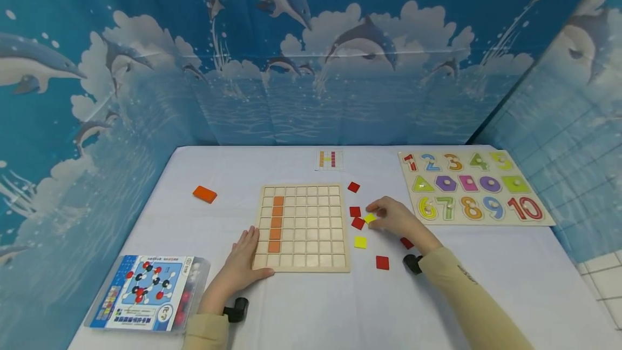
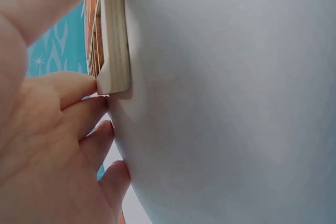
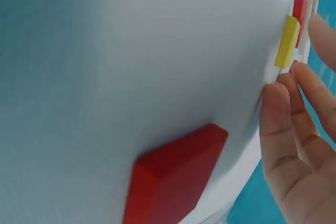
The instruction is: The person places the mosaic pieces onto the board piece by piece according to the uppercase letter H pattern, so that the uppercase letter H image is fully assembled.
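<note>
A wooden grid board [image 1: 311, 263] lies in front of me with a column of orange square tiles [image 1: 276, 222] in it. My left hand [image 1: 238, 263] rests at its lower left corner, fingers spread along the left side and thumb by the front edge. In the left wrist view the fingertips touch the board's corner [image 2: 115, 77]. Right of the board, my right hand [image 1: 394, 219] holds a yellow square tile [image 1: 370, 218] between thumb and fingertips. Red tiles [image 1: 357, 223] lie close beside that tile. Another yellow tile [image 1: 360, 242] lies nearer to me.
More red tiles [image 1: 382, 262] lie around the right hand. A pattern card [image 1: 330, 160] lies behind the board, and an orange block [image 1: 204, 194] to its left. A number puzzle board [image 1: 476, 188] is at the back right, a boxed molecule set [image 1: 146, 293] at the front left.
</note>
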`<action>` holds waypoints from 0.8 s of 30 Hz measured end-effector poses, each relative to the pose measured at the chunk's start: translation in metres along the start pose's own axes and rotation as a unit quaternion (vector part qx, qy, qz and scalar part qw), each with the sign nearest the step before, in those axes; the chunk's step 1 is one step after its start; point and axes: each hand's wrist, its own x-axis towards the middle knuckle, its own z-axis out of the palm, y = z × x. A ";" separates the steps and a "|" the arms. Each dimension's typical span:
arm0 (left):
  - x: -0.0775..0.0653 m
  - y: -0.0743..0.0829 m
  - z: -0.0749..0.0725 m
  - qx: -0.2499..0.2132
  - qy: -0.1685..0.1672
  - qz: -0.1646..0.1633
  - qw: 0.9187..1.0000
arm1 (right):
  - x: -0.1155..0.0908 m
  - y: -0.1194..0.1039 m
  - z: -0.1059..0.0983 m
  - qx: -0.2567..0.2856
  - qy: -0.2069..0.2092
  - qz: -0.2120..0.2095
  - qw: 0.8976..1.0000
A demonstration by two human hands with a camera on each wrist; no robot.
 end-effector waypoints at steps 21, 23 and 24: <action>0.002 -0.005 -0.004 -0.005 -0.009 0.003 1.000 | 0.003 -0.005 0.003 -0.037 0.002 0.022 0.999; 0.002 -0.005 -0.005 -0.006 -0.010 0.008 1.000 | 0.001 -0.005 0.001 -0.031 -0.002 0.026 0.999; 0.002 -0.005 -0.005 -0.005 -0.012 0.009 1.000 | 0.000 -0.006 0.000 -0.026 -0.003 0.027 0.999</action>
